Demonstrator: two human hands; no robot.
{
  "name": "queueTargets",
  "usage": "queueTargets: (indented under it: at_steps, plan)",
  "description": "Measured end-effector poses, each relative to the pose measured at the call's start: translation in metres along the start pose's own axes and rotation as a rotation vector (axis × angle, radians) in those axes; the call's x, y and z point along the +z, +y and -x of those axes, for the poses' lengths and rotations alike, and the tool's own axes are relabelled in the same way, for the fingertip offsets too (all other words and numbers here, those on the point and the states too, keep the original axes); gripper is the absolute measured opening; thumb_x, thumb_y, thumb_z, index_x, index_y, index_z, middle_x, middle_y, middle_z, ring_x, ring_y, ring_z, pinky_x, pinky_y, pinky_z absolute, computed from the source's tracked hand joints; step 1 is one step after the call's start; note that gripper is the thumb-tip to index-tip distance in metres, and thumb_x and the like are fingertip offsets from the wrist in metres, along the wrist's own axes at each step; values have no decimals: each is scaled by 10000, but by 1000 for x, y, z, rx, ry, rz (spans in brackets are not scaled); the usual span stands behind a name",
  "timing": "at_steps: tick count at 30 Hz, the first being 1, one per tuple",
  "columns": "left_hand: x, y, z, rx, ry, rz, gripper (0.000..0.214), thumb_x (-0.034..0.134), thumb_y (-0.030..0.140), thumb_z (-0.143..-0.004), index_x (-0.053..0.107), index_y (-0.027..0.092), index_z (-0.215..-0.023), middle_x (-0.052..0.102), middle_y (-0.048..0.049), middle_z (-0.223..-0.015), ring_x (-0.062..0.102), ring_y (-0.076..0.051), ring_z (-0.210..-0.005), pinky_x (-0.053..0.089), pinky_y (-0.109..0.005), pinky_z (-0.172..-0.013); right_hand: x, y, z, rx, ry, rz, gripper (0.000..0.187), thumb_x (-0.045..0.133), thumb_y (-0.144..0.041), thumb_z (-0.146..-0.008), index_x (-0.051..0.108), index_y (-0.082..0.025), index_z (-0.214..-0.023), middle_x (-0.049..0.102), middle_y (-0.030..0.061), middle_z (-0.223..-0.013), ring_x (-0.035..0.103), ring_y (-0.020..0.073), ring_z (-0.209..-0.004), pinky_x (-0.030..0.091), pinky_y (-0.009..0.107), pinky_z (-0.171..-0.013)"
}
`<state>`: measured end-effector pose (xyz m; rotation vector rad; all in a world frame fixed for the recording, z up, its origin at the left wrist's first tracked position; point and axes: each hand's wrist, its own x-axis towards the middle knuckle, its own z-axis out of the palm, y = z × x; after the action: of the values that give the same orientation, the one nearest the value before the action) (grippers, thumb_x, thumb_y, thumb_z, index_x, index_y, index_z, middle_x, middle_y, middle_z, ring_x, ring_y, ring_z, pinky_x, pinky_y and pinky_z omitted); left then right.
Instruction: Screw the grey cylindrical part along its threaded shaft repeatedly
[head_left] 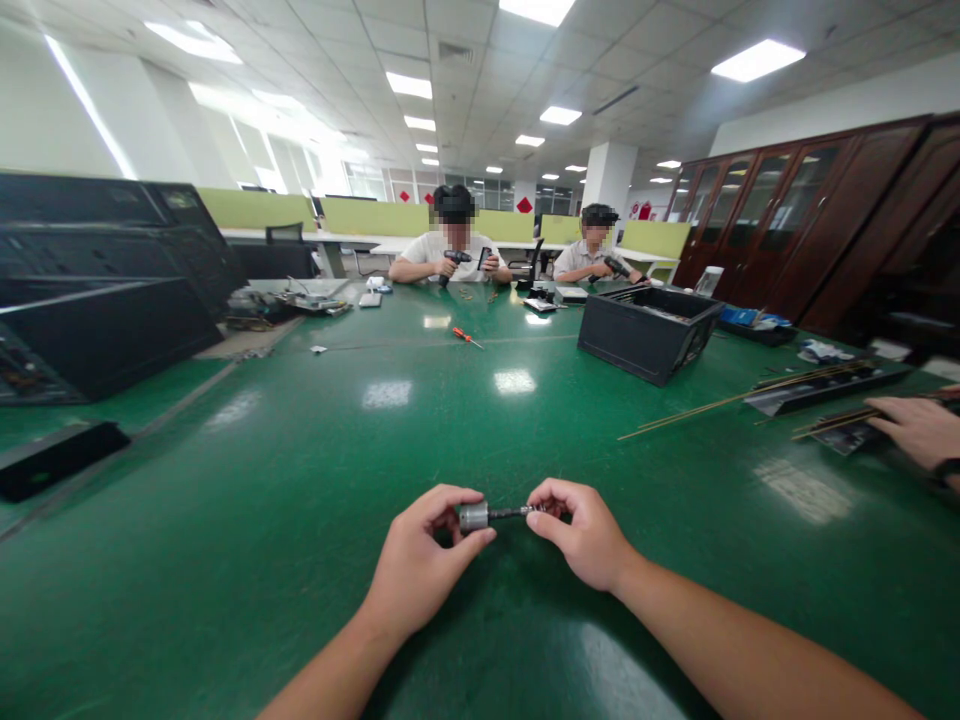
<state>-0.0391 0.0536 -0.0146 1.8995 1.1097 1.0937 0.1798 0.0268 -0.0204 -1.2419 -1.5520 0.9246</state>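
Observation:
Both my hands are low over the green table, near its front edge. My left hand pinches a small silver metal cylinder between thumb and fingers. A thin dark rod runs from the cylinder to the right. My right hand is closed on the rod's far end, and what sits at that end is hidden by the fingers.
Black equipment cases stand at the left, an open black box at the right middle. An orange-handled screwdriver lies farther out. Long thin rods and black parts lie right, beside another person's hand. Two people sit opposite holding power drivers.

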Motion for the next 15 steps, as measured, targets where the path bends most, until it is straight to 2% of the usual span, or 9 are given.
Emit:
queueTargets:
  at_steps: [15]
  plan:
    - [-1, -2, 0, -21, -8, 5, 271, 762, 323, -761, 690, 215, -999, 686, -29, -914, 646, -187, -763, 508, -312, -704, -2, 2, 0, -22, 2, 2, 105, 628, -269, -801, 661, -169, -801, 603, 0, -688, 518, 139, -632, 406, 255, -616]
